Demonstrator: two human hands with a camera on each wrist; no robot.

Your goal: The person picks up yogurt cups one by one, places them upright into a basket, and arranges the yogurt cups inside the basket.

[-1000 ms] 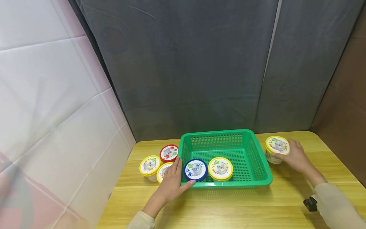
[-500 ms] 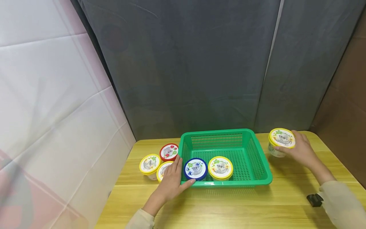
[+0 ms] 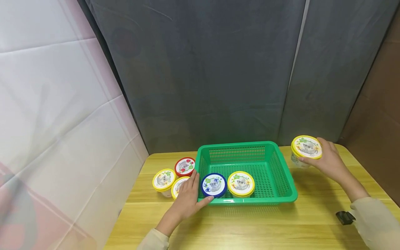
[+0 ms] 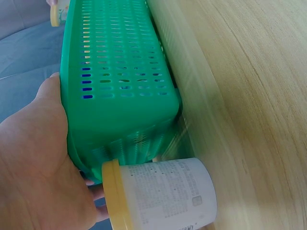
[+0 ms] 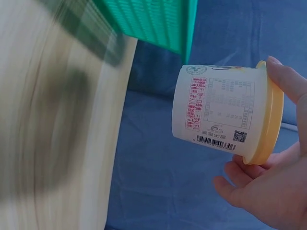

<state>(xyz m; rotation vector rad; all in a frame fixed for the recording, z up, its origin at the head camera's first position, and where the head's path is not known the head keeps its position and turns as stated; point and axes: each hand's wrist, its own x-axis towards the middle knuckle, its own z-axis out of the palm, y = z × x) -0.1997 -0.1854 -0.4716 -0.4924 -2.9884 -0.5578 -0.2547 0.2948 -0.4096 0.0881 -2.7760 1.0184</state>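
Observation:
Low at the right end of the table, my right hand point(image 3: 332, 163) grips a yellow-lidded dessert cup point(image 3: 307, 147) by its lid. In the right wrist view the cup's printed white side point(image 5: 220, 105) faces the camera, its base raised off the wood. My left hand point(image 3: 186, 201) rests on the near left corner of the green plastic basket point(image 3: 250, 200), fingers straight along the side and thumb over the front rim. Inside the basket, a blue-lidded cup point(image 3: 214, 185) and another yellow-lidded cup point(image 3: 241, 184) stand side by side at the front.
Left of the basket stand a red-lidded cup point(image 3: 185, 166) and two yellow-lidded ones, the outer cup point(image 3: 164, 179) and the nearer cup point(image 3: 176, 187), which is partly behind my left hand. A grey curtain point(image 3: 203, 76) hangs behind the wooden table point(image 3: 243, 229).
My right hand has lifted the yellow-lidded dessert cup from the table, moving first slightly right, then a little back left. The left hand and basket have stayed put.

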